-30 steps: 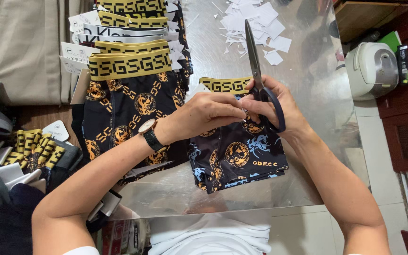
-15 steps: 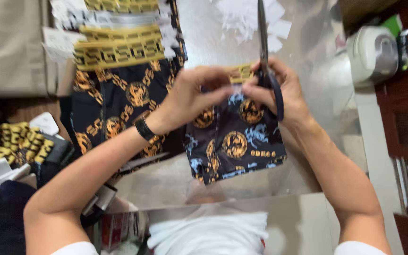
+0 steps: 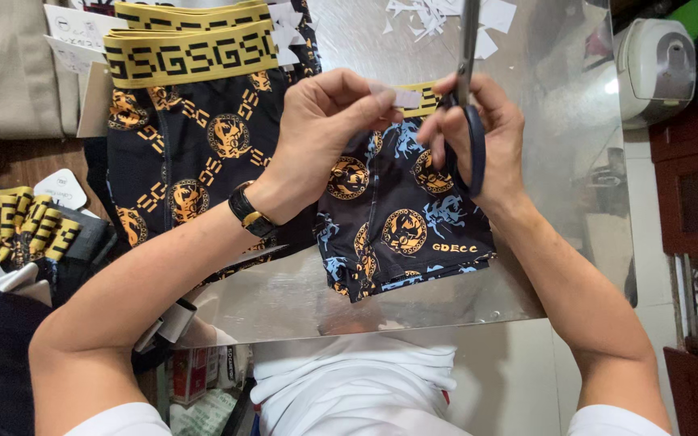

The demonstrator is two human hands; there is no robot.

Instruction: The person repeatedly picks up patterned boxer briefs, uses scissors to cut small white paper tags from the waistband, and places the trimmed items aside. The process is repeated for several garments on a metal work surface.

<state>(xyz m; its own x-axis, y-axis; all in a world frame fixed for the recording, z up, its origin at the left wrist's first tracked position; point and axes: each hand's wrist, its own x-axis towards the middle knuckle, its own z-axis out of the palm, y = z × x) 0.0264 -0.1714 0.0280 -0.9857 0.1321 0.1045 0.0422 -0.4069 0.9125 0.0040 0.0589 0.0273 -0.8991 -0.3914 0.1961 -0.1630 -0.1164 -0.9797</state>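
Tag sits pinched at the shorts' waistband, mid-counter. Left hand fingers clamp the tag; right hand fingers are closed through the scissors handle. A blade drifting too low could likely nick the waistband.

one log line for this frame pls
left hand: pinches small tag at waistband | right hand: holds scissors, blades up | patterned shorts: flat on metal table | stack of shorts: left
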